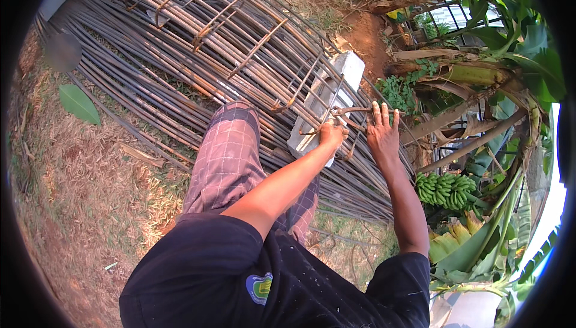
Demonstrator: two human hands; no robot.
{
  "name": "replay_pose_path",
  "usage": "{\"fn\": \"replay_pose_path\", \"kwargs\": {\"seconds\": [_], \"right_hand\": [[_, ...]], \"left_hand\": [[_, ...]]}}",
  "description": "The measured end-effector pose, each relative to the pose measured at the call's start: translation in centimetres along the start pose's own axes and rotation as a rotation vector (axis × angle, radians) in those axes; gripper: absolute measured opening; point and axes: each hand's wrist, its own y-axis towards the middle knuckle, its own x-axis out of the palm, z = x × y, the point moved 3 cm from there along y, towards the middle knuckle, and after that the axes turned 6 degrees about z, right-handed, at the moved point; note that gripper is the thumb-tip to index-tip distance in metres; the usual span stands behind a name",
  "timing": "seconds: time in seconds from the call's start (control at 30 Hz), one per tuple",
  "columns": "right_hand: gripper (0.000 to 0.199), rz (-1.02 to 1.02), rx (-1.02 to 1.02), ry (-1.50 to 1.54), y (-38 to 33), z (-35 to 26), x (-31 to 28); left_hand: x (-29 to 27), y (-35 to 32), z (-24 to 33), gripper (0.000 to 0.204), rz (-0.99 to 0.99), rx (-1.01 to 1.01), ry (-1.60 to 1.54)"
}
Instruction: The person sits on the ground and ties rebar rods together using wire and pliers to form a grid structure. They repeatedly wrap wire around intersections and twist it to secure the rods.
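Observation:
Long steel reinforcing bars [150,58] lie in a large bundle in front of me, with a cage of bars and bent square stirrups [262,45] on top. My left hand [332,136] is closed low at the cage's near end, beside a stirrup; what its fingers hold is hidden. Just right of it, my right hand [383,133] has its fingers laid over the handle of metal pincers [351,111]. The pincers' jaws point left, close above my left hand, at the bars. Underneath the cage end is a pale concrete block [348,67].
Dry grass and leaves [102,190] cover the ground at left, with one green leaf [79,104] there. Banana plants with a green banana bunch [445,190] stand close on the right. My checked trouser leg [225,154] is against the bars.

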Motion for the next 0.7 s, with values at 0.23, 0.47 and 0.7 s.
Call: {"fn": "replay_pose_path", "kwargs": {"seconds": [0.23, 0.47, 0.7], "right_hand": [[0.024, 0.082, -0.075, 0.058, 0.8, 0.9, -0.6], [0.014, -0.215, -0.109, 0.317, 4.3, 3.3, -1.6], [0.036, -1.088, 0.394, 1.315, 3.2, 4.0, 3.4]], "left_hand": [[-0.7, 0.8, -2.3, 0.025, -0.092, 0.026, -0.004], [-0.8, 2.5, -2.8, 0.042, -0.137, -0.041, 0.003], [0.2, -1.7, -0.7, 0.056, -0.441, -0.408, -0.401]]}}
